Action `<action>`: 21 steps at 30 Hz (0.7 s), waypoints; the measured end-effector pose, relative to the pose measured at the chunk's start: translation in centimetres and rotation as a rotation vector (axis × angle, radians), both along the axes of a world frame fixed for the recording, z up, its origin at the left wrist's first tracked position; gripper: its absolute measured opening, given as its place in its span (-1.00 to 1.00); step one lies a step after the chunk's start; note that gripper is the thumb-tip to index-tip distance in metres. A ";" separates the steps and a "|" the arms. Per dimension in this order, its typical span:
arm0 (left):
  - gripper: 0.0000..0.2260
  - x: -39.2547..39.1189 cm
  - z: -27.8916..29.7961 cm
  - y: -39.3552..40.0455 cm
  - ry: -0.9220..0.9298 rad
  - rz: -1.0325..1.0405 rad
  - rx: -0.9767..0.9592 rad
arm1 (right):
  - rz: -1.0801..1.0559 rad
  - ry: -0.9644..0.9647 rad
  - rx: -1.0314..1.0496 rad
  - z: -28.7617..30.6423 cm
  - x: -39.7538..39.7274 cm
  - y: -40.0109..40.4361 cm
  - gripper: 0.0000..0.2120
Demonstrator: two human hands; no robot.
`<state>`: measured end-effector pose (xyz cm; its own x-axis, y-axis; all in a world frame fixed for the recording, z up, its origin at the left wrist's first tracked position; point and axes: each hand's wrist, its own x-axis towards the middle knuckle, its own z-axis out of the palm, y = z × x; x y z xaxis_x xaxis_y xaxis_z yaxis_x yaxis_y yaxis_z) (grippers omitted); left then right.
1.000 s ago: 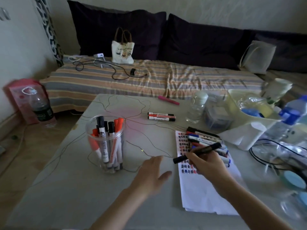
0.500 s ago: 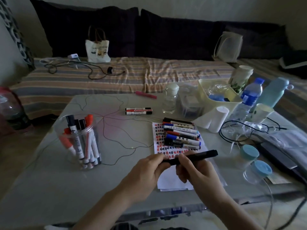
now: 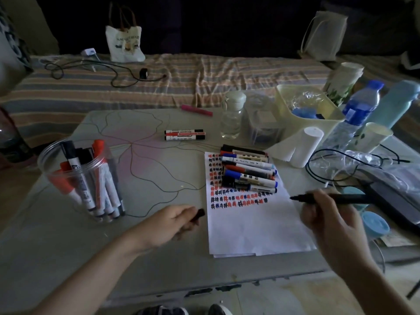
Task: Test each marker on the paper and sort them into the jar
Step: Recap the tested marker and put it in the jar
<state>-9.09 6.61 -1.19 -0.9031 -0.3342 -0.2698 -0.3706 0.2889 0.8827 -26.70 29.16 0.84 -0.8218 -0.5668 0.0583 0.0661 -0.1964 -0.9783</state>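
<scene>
Head view: right hand [image 3: 327, 214] grips an uncapped black marker [image 3: 334, 198] at the paper's [image 3: 256, 226] three o'clock edge, left hand [image 3: 175, 219] pinching its cap [image 3: 200, 213].

I see a home living room: a striped-covered sofa [image 3: 204, 73] with dark cushions [image 3: 227, 23], a tote bag [image 3: 125, 42], and a cluttered low surface [image 3: 159, 173].

The pale surface [image 3: 159, 258] carries a clear jar [image 3: 79, 178] of markers at left, a white paper [image 3: 254, 230] with a marker pile [image 3: 247, 172] on its top end, two markers [image 3: 185, 135] beyond, and a tissue roll [image 3: 304, 146], bottles and a basket [image 3: 304, 105] at right.
</scene>
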 end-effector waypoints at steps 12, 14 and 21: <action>-0.83 -7.0 -3.8 -1.0 0.317 0.104 -0.490 | -0.085 0.178 0.458 -4.6 -6.0 -3.4 -0.90; -0.82 -7.8 -4.8 -1.7 0.304 0.147 -0.458 | -0.100 0.220 0.542 -5.1 -7.2 -4.0 -0.83; -0.74 -8.3 -7.4 -2.4 0.362 0.175 -0.458 | -0.199 0.297 0.583 -7.2 -7.6 -4.1 -0.82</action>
